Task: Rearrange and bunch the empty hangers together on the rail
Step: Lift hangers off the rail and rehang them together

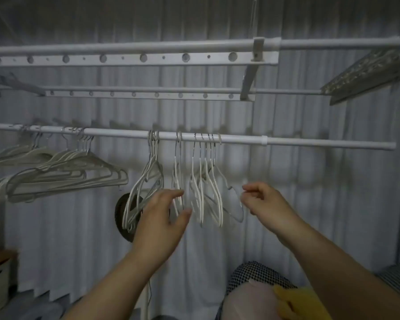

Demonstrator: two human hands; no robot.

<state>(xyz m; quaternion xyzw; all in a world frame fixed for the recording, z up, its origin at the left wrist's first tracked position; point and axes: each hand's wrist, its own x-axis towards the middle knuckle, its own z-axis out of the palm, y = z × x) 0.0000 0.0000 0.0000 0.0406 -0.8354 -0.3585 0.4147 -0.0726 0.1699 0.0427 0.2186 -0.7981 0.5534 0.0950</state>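
The white rail (125, 132) runs across the view, dipping slightly to the right, below two higher bars (125, 59) with holes and in front of a ribbed wall (321, 192). At its left end a bunch (62, 172) of pale grey hangers hangs packed together. They are turned so their long axes lie almost along the rail, tips pointing right. After a bare stretch, near the rail's middle, hang the loose hangers, white with metal hooks. They sit edge-on, long axes running toward and away from the camera. First is a tight cluster (148, 181) in front of a dark round object (121, 211), then a pair (177, 172), then a wider group (206, 188). The left hand (162, 218) has its forefinger straight and thumb spread. The pair's lower ends lie between them, and I cannot tell whether they touch. The right hand (266, 204), apart from the left with the group between them, has curled fingers and pinches the shoulder of the end hanger (224, 179), which looks thin, see-through and blurred. Checked fabric (252, 273) and a yellow cloth (296, 301) lie at bottom right.
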